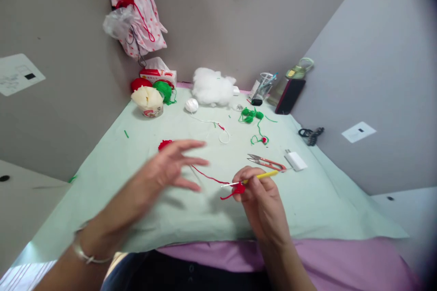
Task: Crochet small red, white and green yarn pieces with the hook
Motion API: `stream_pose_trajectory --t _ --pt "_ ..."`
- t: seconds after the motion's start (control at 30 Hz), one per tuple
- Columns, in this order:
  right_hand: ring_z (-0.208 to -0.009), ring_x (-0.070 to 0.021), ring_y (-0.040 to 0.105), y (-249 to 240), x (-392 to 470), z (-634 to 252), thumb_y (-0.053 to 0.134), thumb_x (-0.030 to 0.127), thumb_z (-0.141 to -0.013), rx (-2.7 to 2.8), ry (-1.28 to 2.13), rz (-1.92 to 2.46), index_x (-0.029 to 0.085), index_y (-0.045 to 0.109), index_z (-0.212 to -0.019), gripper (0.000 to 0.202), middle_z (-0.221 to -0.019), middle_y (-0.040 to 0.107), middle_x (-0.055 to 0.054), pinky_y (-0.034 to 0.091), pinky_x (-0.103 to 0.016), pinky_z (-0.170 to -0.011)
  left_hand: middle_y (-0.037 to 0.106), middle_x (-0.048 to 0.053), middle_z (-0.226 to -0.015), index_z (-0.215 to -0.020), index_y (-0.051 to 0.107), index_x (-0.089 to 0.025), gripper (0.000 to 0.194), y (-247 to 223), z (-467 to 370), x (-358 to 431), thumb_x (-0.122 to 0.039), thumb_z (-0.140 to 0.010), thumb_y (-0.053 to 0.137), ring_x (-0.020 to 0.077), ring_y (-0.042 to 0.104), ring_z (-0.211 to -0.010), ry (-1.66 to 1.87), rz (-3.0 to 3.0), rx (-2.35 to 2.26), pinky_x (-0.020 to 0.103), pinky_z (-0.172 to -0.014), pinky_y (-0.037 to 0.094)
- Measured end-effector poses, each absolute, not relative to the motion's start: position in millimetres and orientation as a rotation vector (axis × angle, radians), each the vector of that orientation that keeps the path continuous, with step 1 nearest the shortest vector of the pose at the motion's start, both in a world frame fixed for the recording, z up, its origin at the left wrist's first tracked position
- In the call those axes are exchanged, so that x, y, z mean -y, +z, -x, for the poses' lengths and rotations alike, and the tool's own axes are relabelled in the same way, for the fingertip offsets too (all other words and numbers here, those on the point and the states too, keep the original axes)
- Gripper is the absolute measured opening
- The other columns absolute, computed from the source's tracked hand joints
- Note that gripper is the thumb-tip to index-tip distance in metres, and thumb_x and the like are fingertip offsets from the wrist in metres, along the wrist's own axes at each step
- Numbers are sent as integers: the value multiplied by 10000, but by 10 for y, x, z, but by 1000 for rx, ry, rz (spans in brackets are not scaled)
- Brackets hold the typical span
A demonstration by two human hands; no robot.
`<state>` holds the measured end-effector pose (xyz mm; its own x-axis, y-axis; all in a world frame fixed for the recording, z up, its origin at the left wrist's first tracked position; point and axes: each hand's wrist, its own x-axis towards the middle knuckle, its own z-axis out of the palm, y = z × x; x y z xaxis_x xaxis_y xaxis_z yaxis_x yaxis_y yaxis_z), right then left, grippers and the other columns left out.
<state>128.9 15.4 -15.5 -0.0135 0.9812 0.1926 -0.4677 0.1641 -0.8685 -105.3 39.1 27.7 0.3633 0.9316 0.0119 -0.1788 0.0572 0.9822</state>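
Note:
My right hand (261, 200) is closed around a crochet hook (268, 175) with a yellow handle and a thin metal tip pointing left. In the same fingers sits a small piece of red crochet work (240, 188), with a short tail hanging to the left. From it a strand of red yarn (210, 176) runs left across the table. My left hand (167, 166) is raised over the table, fingers spread and slightly blurred, with nothing visible in it. Partly hidden behind that hand lies a red yarn ball (164, 144).
Thread snips (268, 163) and a white charger plug (296, 160) lie beyond my right hand. Farther back are tangled green yarn (251, 115), a white yarn ball (191, 105), fluffy stuffing (213, 87) and a paper-lined tub (150, 103). A phone (290, 96) leans at the right.

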Motion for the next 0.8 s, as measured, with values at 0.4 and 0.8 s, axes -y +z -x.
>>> stream_pose_trajectory --t 0.4,0.8 --pt "-886 -217 698 -172 -9 -1285 617 221 -1034 1344 757 773 303 805 -1057 206 -924 784 -52 577 -353 -740 773 82 -1324 -806 855 -275 531 13 501 -326 -610 -1032 511 334 389 -1546 1245 -1614 -793 497 -1318 49" --pt "-924 -242 704 -138 -47 -1270 624 177 -1016 1547 564 818 313 799 -1127 248 -969 807 -57 558 -406 -799 730 -2 -846 -1149 848 -314 302 -14 418 -169 -326 -847 865 159 627 -817 1045 -914 -784 285 -811 518"
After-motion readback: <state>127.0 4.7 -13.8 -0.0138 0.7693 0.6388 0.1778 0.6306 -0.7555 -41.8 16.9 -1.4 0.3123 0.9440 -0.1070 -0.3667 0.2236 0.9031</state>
